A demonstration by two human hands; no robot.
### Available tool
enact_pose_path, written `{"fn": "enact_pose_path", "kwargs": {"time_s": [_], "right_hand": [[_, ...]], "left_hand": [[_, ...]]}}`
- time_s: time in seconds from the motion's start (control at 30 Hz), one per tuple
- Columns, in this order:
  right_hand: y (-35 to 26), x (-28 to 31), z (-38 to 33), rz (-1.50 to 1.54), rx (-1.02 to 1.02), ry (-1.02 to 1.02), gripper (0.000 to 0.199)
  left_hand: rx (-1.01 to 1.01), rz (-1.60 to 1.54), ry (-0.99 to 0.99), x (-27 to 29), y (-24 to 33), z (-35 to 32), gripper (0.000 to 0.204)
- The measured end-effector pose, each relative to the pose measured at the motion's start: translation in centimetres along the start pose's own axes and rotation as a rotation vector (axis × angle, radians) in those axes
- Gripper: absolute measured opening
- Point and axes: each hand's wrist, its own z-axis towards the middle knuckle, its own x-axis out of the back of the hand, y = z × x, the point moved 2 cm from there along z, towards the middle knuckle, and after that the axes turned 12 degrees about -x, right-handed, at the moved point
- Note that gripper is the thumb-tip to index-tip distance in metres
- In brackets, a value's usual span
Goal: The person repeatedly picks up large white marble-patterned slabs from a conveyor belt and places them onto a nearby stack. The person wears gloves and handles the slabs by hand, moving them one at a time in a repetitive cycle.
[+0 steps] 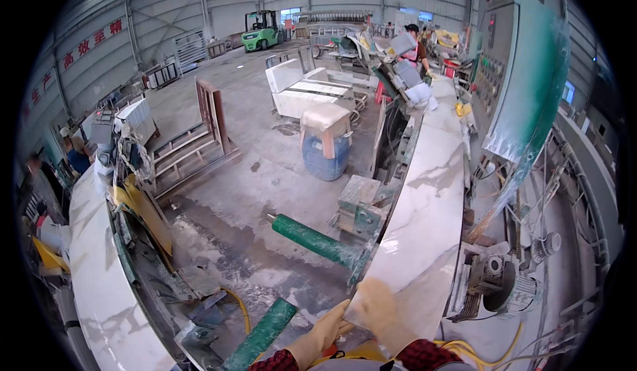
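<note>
A long white marble slab (431, 192) with grey veins lies on a machine bed and runs away from me toward the back. My left hand (325, 334), in a tan glove, touches the slab's near left corner with fingers spread. My right hand (385, 311), also gloved, lies flat on the slab's near end. Both sleeves are red plaid. Neither hand holds anything.
Green rollers (312, 239) (262, 334) stick out left of the slab. A motor with a disc (507, 285) sits to the right, below a green control cabinet (524, 85). A second slab (99, 271) lies far left. A blue barrel (325, 148), a green forklift (262, 31) and workers stand farther off.
</note>
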Motion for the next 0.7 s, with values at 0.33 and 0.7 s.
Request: {"fn": "enact_pose_path", "kwargs": {"time_s": [0.33,0.7], "right_hand": [[-0.6,-0.7,-3.0,0.089,0.202,0.010,0.055],[11.8,7.5,-11.7,-0.229,-0.111,-0.245,0.048]], "left_hand": [[-0.100,-0.084,0.057,0.5,-1.8,2.0,0.071],[-0.311,-0.200,0.345,14.1,-8.1,-7.9,0.074]]}}
